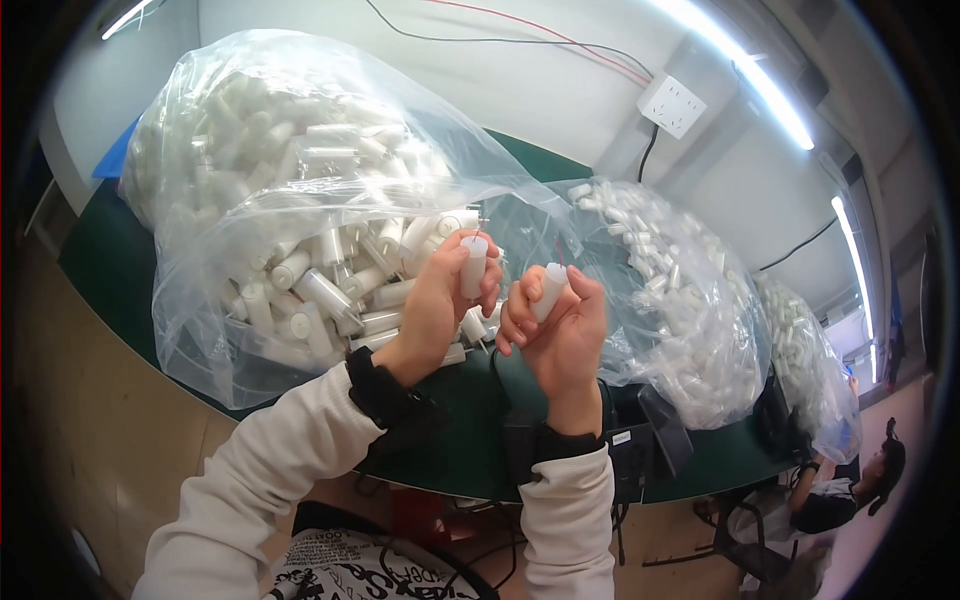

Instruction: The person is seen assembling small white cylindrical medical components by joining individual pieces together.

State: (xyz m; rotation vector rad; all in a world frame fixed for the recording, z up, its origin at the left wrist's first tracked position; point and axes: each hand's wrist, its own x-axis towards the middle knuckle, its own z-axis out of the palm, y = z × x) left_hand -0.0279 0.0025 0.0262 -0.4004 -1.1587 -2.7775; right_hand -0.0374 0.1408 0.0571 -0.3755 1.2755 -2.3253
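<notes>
My left hand is closed round a small white plastic cylinder, held upright between thumb and fingers. A thin reddish wire or pin stands up from its top. Close beside it, my right hand grips a second white cylinder, slightly tilted, with a similar thin reddish line above it. The two cylinders are apart from each other. Behind my left hand lies a heap of similar white cylinders, some with clear ends, spilling toward the mouth of a large clear plastic bag.
A second clear bag full of white pieces stands to the right, with another bag beyond it. The bags rest on a green table. Dark devices sit by its front edge. A socket box hangs on the wall. Another person is at far right.
</notes>
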